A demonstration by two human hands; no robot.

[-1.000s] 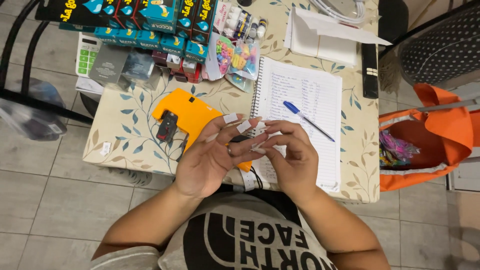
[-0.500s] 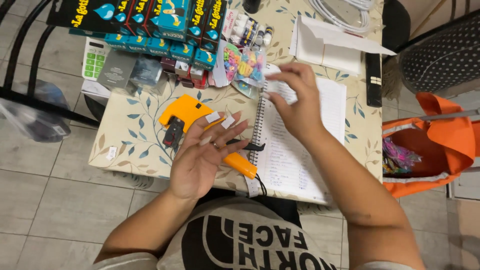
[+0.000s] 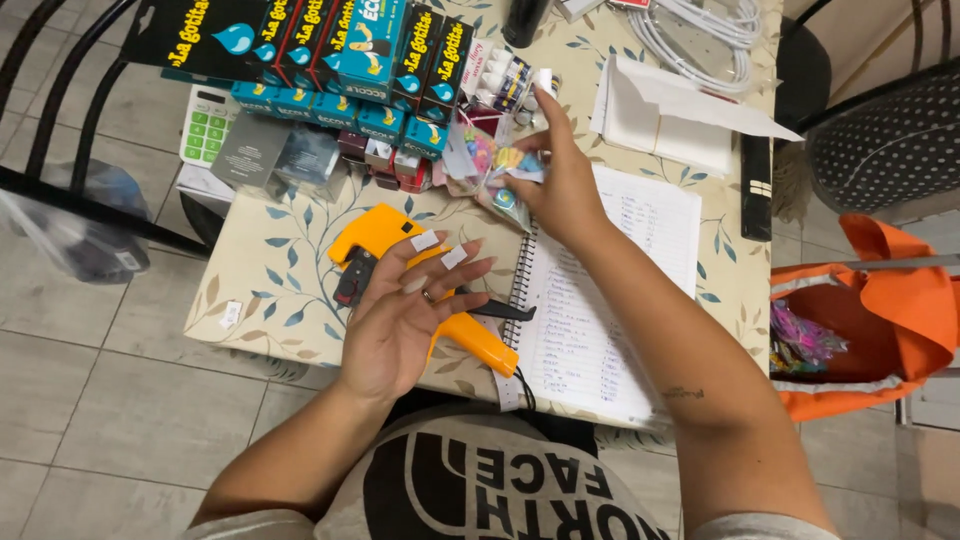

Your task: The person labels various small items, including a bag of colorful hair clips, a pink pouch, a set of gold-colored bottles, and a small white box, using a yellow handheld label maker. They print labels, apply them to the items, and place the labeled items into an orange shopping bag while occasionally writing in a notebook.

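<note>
My left hand [image 3: 408, 318] hovers palm-up with fingers spread over an orange label gun [image 3: 400, 262] that lies on the table [image 3: 290, 265]. Small white stickers [image 3: 438, 248] cling to its fingertips. My right hand [image 3: 558, 182] reaches far across an open spiral notebook [image 3: 620, 300] and touches a clear bag of small colourful items [image 3: 490, 170] near the table's far middle. Whether its fingers are closed on the bag is hidden.
Stacked black and teal boxes [image 3: 330, 55] fill the far left, with a white calculator [image 3: 205, 125] beside them. White folded paper [image 3: 680, 110] and a white cable [image 3: 700, 25] lie far right. An orange bag [image 3: 880, 330] hangs off the right edge. Black chairs stand at both sides.
My right hand left my left hand, swept across the notebook and reached the clear bag. My left hand stayed over the label gun with stickers on its fingers.
</note>
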